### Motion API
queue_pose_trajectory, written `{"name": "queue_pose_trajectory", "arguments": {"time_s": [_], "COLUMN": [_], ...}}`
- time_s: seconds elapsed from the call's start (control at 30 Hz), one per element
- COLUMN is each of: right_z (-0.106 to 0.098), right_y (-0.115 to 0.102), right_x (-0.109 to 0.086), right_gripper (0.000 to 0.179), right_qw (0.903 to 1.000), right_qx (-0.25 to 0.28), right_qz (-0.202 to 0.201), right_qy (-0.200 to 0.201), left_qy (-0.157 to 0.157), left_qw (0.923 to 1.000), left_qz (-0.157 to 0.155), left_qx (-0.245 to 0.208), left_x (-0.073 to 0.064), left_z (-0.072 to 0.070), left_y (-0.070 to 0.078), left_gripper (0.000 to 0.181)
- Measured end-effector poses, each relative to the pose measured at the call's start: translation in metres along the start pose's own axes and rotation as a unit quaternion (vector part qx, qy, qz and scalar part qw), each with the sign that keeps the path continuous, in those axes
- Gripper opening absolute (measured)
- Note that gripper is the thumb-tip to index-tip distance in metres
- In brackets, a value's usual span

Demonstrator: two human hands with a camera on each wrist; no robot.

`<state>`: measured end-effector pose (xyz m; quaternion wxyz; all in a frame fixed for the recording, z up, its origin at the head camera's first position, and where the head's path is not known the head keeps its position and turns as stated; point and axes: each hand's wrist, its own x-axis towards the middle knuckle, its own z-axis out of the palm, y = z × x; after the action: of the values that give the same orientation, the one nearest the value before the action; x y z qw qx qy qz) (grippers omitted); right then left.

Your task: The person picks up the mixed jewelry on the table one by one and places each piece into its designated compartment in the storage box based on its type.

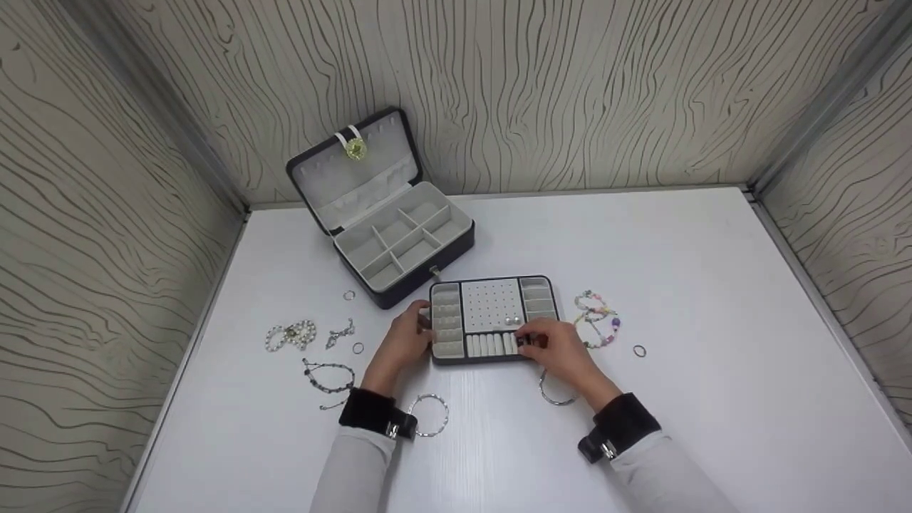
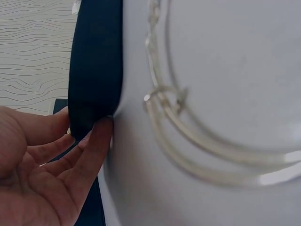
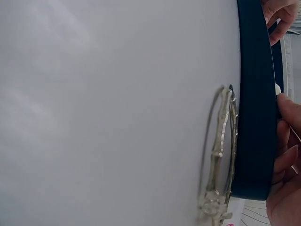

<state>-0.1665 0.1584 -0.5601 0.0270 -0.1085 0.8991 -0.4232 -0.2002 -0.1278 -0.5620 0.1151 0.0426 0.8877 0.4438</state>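
Head view: jewelry tray (image 1: 491,306) sat mid-table, open jewelry box (image 1: 406,283) at its 10 o'clock. Left hand (image 1: 400,343) gripped the tray at 9 o'clock; right hand (image 1: 566,349) bent over the white ring rolls (image 1: 488,345) at 4 o'clock, fingertips close together, whether on a ring couldn't tell. Two pearl earrings (image 1: 509,321) sat near the right fingers; a knuckle could have knocked them loose.

Left wrist view: thumb and fingers pinched the tray's corner at 8 o'clock; a slack grip might have let it slide under pressure. Silver bangle (image 2: 202,167) lay at 4 o'clock.

Right wrist view: thumb by a white roll, fingers bent at the tray's edge; twig-like bangle (image 3: 219,150) beside it at 4 o'clock, liable to snag if the tray shifted.
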Motion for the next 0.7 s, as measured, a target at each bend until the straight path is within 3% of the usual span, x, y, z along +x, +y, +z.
{"name": "queue_pose_trajectory", "arguments": {"time_s": [0.37,0.7], "right_z": [0.0005,-0.0030], "right_y": [-0.0034,0.0031], "right_x": [0.0028,0.0025], "right_gripper": [0.025,0.019], "right_qw": [1.0000,0.9995], "right_qx": [-0.003,0.006], "right_qz": [0.009,-0.029], "right_qy": [-0.001,-0.013], "left_qy": [0.002,-0.001], "left_qw": [1.0000,1.0000], "left_qz": [0.004,0.001], "left_qx": [-0.002,-0.001], "left_x": [-0.0009,-0.0002], "left_z": [-0.0010,0.0002], "left_y": [-0.0010,0.0009], "left_gripper": [0.056,0.055]}}
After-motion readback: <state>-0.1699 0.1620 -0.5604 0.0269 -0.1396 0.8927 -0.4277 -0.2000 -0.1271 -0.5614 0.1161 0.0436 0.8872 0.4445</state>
